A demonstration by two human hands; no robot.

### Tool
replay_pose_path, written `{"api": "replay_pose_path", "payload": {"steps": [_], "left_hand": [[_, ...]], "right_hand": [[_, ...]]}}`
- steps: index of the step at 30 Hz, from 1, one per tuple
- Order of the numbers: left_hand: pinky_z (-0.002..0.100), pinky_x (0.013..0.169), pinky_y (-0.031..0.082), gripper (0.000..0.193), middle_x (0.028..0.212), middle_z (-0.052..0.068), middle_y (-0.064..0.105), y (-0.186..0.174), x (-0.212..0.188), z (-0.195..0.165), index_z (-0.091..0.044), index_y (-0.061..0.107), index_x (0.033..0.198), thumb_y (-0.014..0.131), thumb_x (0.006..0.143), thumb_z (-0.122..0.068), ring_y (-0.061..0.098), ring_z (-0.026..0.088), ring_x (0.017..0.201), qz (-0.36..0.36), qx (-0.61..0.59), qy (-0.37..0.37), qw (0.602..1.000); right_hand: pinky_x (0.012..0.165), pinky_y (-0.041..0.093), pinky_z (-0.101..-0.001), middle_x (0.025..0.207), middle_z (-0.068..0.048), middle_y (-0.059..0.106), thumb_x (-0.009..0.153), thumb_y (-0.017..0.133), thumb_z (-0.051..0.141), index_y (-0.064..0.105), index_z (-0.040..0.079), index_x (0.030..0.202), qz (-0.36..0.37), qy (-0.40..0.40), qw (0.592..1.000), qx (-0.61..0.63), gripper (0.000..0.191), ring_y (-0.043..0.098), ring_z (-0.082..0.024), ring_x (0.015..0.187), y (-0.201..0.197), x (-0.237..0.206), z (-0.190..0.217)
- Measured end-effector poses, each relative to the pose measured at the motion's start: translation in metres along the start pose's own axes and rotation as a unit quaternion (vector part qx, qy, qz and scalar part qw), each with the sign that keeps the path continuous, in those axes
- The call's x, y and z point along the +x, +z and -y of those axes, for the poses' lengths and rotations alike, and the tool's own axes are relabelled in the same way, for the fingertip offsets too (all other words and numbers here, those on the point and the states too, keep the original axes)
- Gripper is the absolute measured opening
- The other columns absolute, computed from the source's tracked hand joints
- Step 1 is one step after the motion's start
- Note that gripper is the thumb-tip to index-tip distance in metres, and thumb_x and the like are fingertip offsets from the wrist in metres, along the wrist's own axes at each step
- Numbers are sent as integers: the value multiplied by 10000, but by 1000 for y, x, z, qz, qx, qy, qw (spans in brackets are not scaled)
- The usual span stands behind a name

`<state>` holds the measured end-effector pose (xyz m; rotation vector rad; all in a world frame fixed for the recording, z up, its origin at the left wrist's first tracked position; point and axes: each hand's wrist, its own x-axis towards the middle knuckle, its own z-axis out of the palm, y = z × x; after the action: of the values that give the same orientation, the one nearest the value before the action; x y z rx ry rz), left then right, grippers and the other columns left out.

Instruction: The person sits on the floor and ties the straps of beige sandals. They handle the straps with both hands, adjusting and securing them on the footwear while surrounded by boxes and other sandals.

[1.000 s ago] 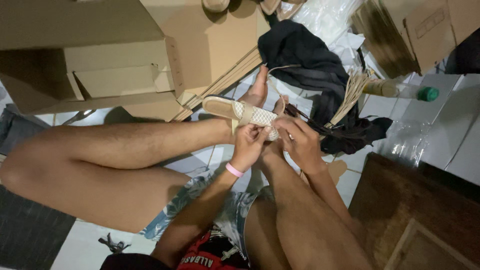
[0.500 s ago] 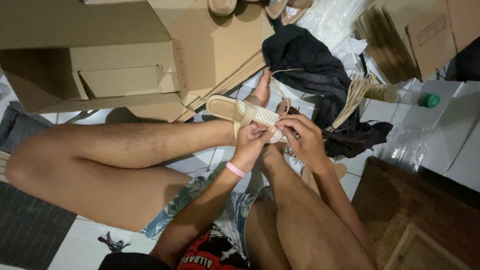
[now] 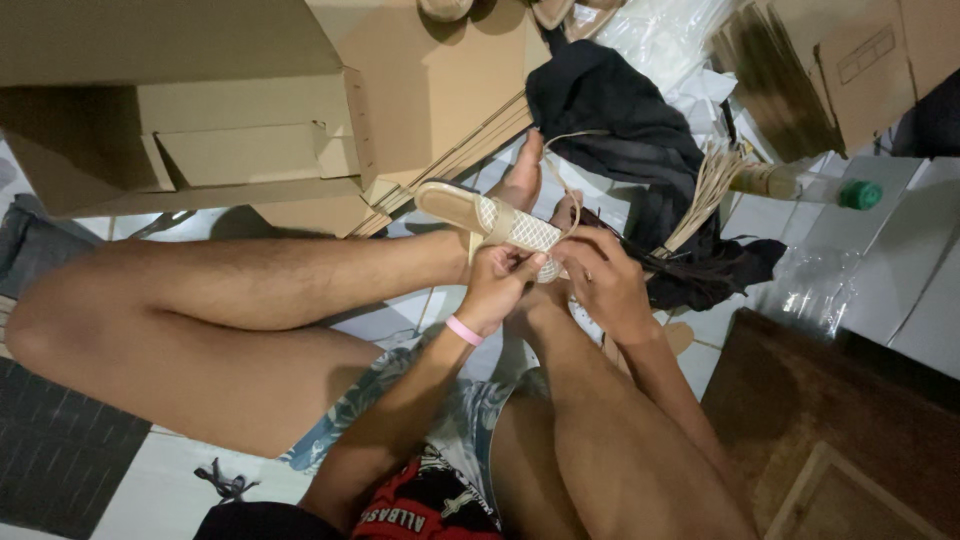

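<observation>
Two bare hands meet over a beige sandal (image 3: pixel 490 217) held above the sitter's feet, near the middle of the view. The person sits on a pale tiled floor (image 3: pixel 160 490) with knees spread. The sandal lies tilted, its plain sole end pointing up and left, its woven mesh strap toward the hands. The left hand (image 3: pixel 497 283), with a pink band (image 3: pixel 464 330) on the wrist, is closed around the strap end of the sandal from below, fingers pinched on the mesh. The right hand (image 3: pixel 598 283) is curled tight against the same end from the right; it seems to pinch the strap or a thin cord there, though the fingertips are hidden from this angle. A pale cord (image 3: pixel 560 150) loops up from the sandal past one bare foot (image 3: pixel 522 175).

Behind the sandal, folded cardboard boxes (image 3: pixel 240 120) lie in a stack on the left. A black cloth (image 3: pixel 620 130) is heaped just beyond the hands, with a bundle of straw-coloured strips (image 3: pixel 705 195) lying across it. Further right a bottle with a green cap (image 3: pixel 800 185) lies on its side. Clear plastic wrap (image 3: pixel 830 290) sits crumpled below the bottle, and a dark wooden board (image 3: pixel 820 420) fills the lower right corner.
</observation>
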<state>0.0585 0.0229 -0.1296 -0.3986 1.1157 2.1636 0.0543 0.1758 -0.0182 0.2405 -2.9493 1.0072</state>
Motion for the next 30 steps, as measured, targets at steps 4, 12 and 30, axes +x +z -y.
{"api": "replay_pose_path", "payload": {"steps": [4,12,30], "left_hand": [[254,810,557,170,1042,84,749,0,2,-2,51,705,1115,680,964,-24,686,112,904,-2,-16,-14,1000],[266,834,578,160,1033,127,759,-1,3,-11,76,724,1064,726,928,-9,705,138,916,-9,5,-22,1000],[245,801,566,140,982,102,752,7,4,-3,56,705,1012,770,909,-15,709,124,880,-51,-50,-19,997]], "right_hand": [[729,593,-365,1179,-107,669,891,708,-32,716,84,1130,43,-18,999,-14,265,723,-300,892,-6,1,-1],[637,584,-338,1205,-62,675,829,697,-13,717,101,1132,114,-69,989,-63,325,733,-271,826,-23,16,-7],[736,596,-347,1167,-92,673,899,788,100,645,63,1088,107,61,990,70,240,726,-262,913,-14,25,-15]]}}
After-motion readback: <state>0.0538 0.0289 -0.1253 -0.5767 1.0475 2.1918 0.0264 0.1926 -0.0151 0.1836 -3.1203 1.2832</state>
